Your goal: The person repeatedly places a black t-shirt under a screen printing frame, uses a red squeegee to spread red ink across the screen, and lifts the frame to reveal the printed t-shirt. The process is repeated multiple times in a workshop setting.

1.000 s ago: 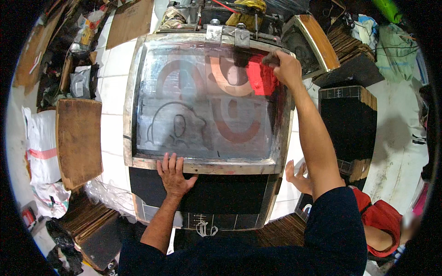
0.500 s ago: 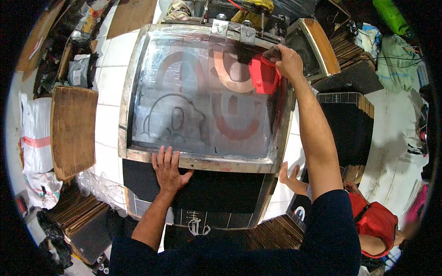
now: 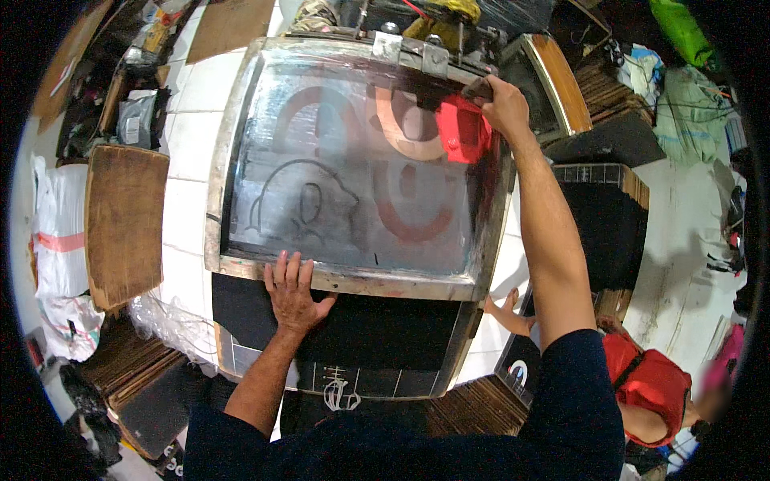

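A framed printing screen [image 3: 393, 283] lies before me, with outlined shapes and curved bands showing in its mesh. My left hand [image 3: 294, 297] rests on its near rim, fingers spread and thumb out to the side, holding nothing. At the far right corner my right hand [image 3: 505, 108] is closed round a dark squeegee [image 3: 479, 90]. A bright red ink patch [image 3: 463, 132] lies on the mesh just below the squeegee. Part of the squeegee is hidden by my fingers. Metal clamps [image 3: 387, 50] hold the screen's far edge.
Under the screen's near side is a black board [image 3: 369, 325]. A wooden board [image 3: 127, 228] stands at the left, and a black-topped stack [image 3: 597, 216] at the right. Another person in red [image 3: 654, 385] is low at the right, with a bare limb near the screen.
My view has shifted very slightly. My right hand stays at the far right corner with the squeegee, and my left hand stays on the near rim.
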A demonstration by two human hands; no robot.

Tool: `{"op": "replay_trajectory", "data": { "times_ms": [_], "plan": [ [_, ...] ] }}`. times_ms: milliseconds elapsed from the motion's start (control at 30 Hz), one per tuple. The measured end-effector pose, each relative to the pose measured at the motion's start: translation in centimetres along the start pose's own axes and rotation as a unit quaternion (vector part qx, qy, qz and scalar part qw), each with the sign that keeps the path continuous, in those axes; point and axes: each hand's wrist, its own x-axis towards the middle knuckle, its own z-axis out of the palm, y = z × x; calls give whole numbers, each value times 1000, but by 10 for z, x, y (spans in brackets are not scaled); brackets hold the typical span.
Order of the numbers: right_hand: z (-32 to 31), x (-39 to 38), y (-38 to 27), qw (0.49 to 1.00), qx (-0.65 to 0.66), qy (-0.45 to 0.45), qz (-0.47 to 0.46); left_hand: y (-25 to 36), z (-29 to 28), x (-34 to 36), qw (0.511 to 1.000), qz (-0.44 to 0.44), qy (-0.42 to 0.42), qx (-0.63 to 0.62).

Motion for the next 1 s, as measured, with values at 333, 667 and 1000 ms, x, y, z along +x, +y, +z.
{"op": "replay_trajectory", "data": {
  "times_ms": [333, 667, 1000],
  "plan": [
    [-32, -72, -30, 998, 4, -47, -35, 1, -2, 4, 1000, 8, 4, -2],
    [0, -26, -15, 999, -29, 12, -13, 2, -3, 1, 1000, -7, -16, -4],
    [-15, -111, -49, 997, 19, 59, -39, 3, -4, 3, 1000, 3, -2, 2]
  ]
}}
